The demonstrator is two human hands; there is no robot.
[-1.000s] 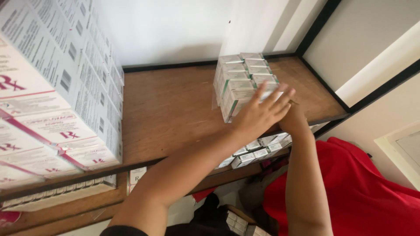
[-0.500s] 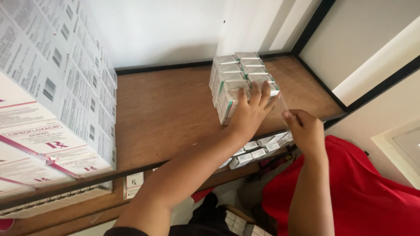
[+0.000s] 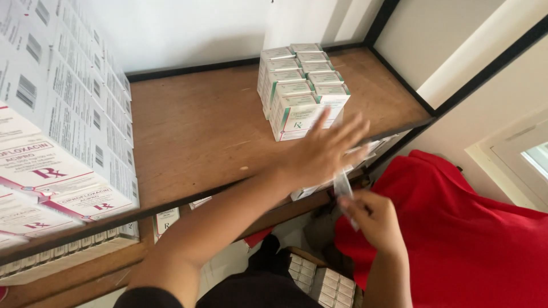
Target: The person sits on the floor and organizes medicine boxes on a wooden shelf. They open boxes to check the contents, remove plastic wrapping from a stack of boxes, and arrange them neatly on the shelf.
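On the shelf point(image 3: 188, 131), left hand point(image 3: 319, 151) spreads flat against the boxes point(image 3: 297, 91); right hand point(image 3: 371, 219) pinches clear wrap point(image 3: 342, 185), likely flimsy and slippery, best gripped at its edge.

left arm point(image 3: 228, 211): bare to the upper arm, dark sleeve edge point(image 3: 151, 296) at shoulder | right arm point(image 3: 388, 274): bare, no sleeve visible | no rings, watch

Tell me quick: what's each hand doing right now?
Left hand: open, fingers spread, at the block of white-and-green boxes.
Right hand: closed on a strip of clear wrap.
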